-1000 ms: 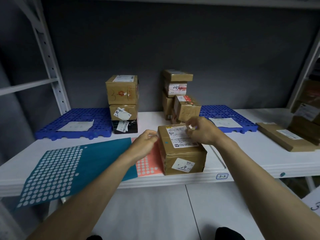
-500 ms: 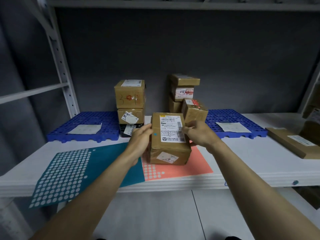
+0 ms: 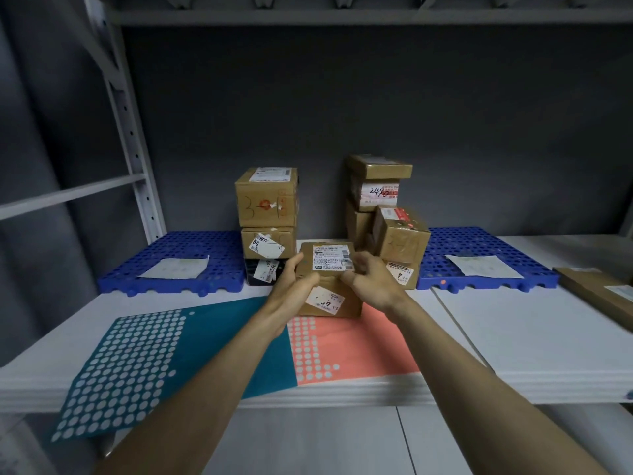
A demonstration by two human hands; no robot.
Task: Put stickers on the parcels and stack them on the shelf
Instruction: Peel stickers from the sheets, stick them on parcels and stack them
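At the centre of the frame a person holds a brown parcel between both hands, at the back of the shelf beyond the salmon sticker sheet. The left hand wraps the parcel's left side and the right hand its right side; each grip is closed on the box, fingers curled over its edges. Whether the box rests on the shelf or is just lifted cannot be told.

It sits between two piles: the left stack and the right stack, whose middle box looks tilted. Judging from this, a sideways nudge while raising the parcel could topple that leaning pile, and a loose hold on the taped cardboard could let it slip onto the teal sticker sheet.
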